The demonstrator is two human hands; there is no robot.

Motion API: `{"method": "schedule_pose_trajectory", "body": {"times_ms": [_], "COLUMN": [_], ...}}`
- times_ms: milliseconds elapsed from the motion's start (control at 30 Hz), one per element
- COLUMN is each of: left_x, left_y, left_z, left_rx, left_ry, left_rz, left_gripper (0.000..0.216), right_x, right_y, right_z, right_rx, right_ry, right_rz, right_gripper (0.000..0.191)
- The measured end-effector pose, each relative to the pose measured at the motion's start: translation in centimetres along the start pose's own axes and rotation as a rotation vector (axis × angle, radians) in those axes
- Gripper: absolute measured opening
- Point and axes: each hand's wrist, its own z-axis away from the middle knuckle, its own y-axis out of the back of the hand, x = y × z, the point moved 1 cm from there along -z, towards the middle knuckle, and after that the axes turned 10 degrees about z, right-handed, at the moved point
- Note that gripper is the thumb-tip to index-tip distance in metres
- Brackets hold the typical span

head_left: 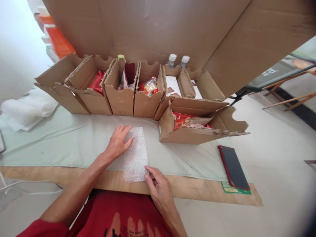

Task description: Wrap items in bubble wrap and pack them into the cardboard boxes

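A small sheet of clear bubble wrap point(137, 157) lies on the pale green cloth point(74, 144) near the table's front edge. My left hand point(118, 141) rests flat on the wrap's far left part, fingers stretched out. My right hand point(158, 185) is at the wrap's near right corner, with its fingers curled and pinching the edge. Both forearms reach out from a red shirt at the bottom of the view.
A row of open cardboard bins point(118, 89) with red packets stands behind the wrap; another bin point(197, 123) lies to the right. Bottles point(172, 59) stand at the back. A red phone point(233, 167) lies at the right. White cloth point(27, 110) is heaped left.
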Motion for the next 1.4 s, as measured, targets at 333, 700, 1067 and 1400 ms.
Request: {"method": "schedule_pose_trajectory", "body": {"times_ms": [333, 700, 1067, 1400], "left_x": [3.1, -0.3, 1.2, 0.2], "left_y": [0.4, -1.5, 0.1, -0.8], "left_z": [11.3, 7.3, 8.4, 8.4], "left_rx": [-0.199, -0.149, 0.019, -0.005], "left_ry": [-0.189, 0.168, -0.130, -0.027], "left_rz": [0.127, 0.050, 0.006, 0.056], "left_gripper": [0.046, 0.045, 0.041, 0.029], "right_x": [-1.3, -0.9, -1.2, -1.6], "right_y": [0.8, 0.0, -1.6, 0.3], "right_z": [-1.3, -0.9, -4.6, -5.2], "right_rx": [-0.121, 0.244, 0.180, 0.244], "right_ry": [-0.309, 0.300, 0.481, 0.413], "right_rz": [-0.442, 0.185, 0.488, 0.341], "right_gripper": [0.039, 0.033, 0.031, 0.026]}}
